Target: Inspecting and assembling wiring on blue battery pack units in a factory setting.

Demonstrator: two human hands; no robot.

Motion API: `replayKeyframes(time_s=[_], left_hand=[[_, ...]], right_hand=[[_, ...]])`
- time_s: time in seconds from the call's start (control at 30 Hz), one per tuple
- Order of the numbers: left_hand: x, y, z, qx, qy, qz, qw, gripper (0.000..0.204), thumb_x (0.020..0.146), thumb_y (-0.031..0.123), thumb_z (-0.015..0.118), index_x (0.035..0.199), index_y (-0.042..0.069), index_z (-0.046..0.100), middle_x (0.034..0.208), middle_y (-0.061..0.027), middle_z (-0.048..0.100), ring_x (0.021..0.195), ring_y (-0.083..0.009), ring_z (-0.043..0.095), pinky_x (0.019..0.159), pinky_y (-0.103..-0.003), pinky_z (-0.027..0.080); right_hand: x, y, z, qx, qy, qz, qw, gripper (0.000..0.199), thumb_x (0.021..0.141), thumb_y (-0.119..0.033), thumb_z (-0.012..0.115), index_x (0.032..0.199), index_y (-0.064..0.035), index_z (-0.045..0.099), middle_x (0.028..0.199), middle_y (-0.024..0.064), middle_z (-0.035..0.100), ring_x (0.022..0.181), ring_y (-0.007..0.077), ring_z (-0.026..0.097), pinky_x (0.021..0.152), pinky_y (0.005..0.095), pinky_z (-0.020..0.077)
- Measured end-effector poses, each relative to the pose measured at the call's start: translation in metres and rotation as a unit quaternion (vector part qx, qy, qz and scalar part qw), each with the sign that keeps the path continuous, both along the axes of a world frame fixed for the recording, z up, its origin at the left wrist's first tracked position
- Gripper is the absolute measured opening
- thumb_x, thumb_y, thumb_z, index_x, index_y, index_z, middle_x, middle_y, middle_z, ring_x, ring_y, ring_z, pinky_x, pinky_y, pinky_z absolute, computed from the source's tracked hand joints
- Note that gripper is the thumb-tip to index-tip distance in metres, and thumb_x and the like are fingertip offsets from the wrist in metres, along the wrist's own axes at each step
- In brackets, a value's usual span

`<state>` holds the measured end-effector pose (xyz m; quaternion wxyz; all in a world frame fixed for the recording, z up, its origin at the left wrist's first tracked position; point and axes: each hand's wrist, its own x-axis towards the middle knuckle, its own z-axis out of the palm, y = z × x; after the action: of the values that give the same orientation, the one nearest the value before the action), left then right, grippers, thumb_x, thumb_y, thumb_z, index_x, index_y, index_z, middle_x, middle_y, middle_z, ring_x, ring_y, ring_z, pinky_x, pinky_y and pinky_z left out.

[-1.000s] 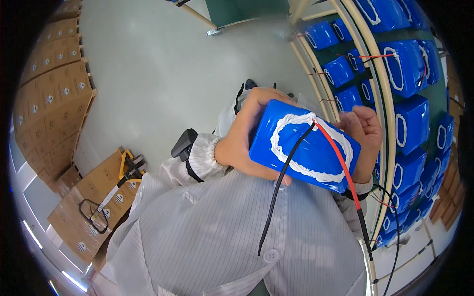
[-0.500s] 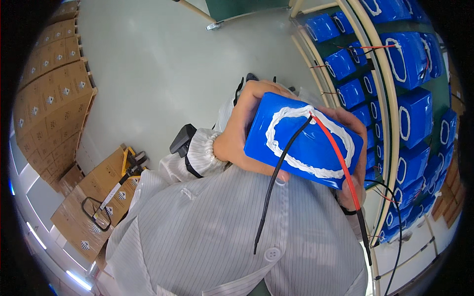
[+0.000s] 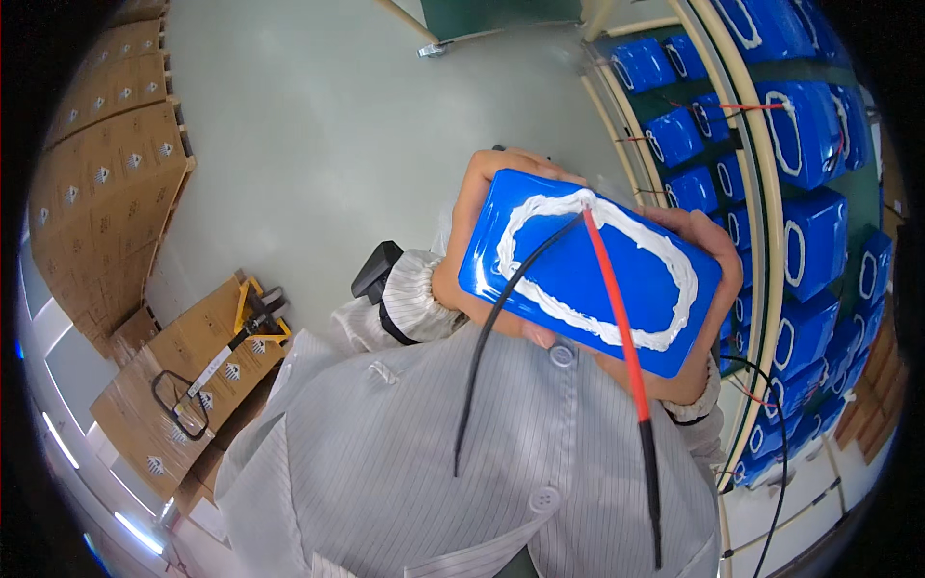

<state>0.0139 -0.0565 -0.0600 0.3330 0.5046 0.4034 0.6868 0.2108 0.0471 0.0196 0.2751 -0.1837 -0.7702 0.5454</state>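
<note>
Both my hands grip a blue shrink-wrapped battery pack (image 3: pixel 597 265) in front of my chest. A thick loop of white sealant runs round the face turned toward me. From the top of that loop hang a black wire (image 3: pixel 491 323) and a red wire (image 3: pixel 617 299) whose lower end is sleeved in black. My left hand (image 3: pixel 467 222) wraps the pack's left side, with its thumb at the lower edge. Around the right end curls my right hand (image 3: pixel 721 260), its fingers showing at the upper corner. The undersides of both hands are hidden.
On my right a tiered rack (image 3: pixel 766 241) carries many similar blue packs (image 3: pixel 814 241) with white loops. Stacked cartons (image 3: pixel 116 193) stand on pallets at the left. A yellow pallet jack (image 3: pixel 255 313) is beside more cartons. A green-topped table (image 3: pixel 501 14) lies ahead.
The pack has shifted a little left and tilted more toward me, its wires swinging left. My right hand's grip has moved, its fingers now over the upper right edge.
</note>
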Motion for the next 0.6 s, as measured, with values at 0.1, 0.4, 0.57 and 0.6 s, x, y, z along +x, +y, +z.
replayKeyframes(time_s=[0.1, 0.4, 0.57, 0.6], left_hand=[[-0.001, 0.007, 0.009, 0.060, -0.068, 0.006, 0.996, 0.119, 0.050, 0.049, 0.101, 0.137, 0.003, 0.034, 0.129, -0.0220, 0.054, 0.120, -0.0330, 0.059, 0.098, -0.044, 0.053], [-0.005, -0.004, 0.010, 0.061, -0.260, -0.012, 0.964, 0.112, 0.051, 0.036, 0.098, 0.138, 0.002, 0.036, 0.130, -0.0265, 0.056, 0.117, -0.0354, 0.064, 0.093, -0.046, 0.057], [-0.005, -0.007, 0.004, 0.082, -0.204, 0.017, 0.975, 0.111, 0.052, 0.038, 0.098, 0.137, 0.002, 0.036, 0.129, -0.0238, 0.056, 0.119, -0.0337, 0.062, 0.096, -0.046, 0.056], [-0.006, -0.009, 0.006, 0.079, -0.158, 0.025, 0.984, 0.111, 0.052, 0.038, 0.099, 0.137, 0.002, 0.037, 0.128, -0.0223, 0.055, 0.120, -0.0331, 0.061, 0.097, -0.046, 0.055]], right_hand=[[-0.012, 0.008, 0.008, 0.035, 0.010, 0.019, 0.999, 0.115, 0.063, -0.025, 0.099, 0.147, -0.0060, 0.022, 0.140, 0.0235, 0.042, 0.129, 0.0337, 0.051, 0.106, 0.0433, 0.0450], [-0.032, -0.004, 0.023, 0.125, -0.054, 0.011, 0.991, 0.113, 0.065, -0.030, 0.097, 0.147, -0.0084, 0.022, 0.136, 0.0244, 0.049, 0.125, 0.0351, 0.058, 0.105, 0.0428, 0.0485], [-0.041, -0.006, -0.003, 0.117, 0.068, -0.005, 0.991, 0.090, 0.077, -0.031, 0.089, 0.145, -0.0131, 0.033, 0.130, 0.0295, 0.053, 0.117, 0.0391, 0.061, 0.096, 0.0444, 0.0544], [-0.041, -0.008, -0.010, 0.096, 0.111, -0.010, 0.989, 0.080, 0.081, -0.032, 0.085, 0.142, -0.0172, 0.037, 0.129, 0.0299, 0.053, 0.117, 0.0405, 0.061, 0.096, 0.0459, 0.0555]])
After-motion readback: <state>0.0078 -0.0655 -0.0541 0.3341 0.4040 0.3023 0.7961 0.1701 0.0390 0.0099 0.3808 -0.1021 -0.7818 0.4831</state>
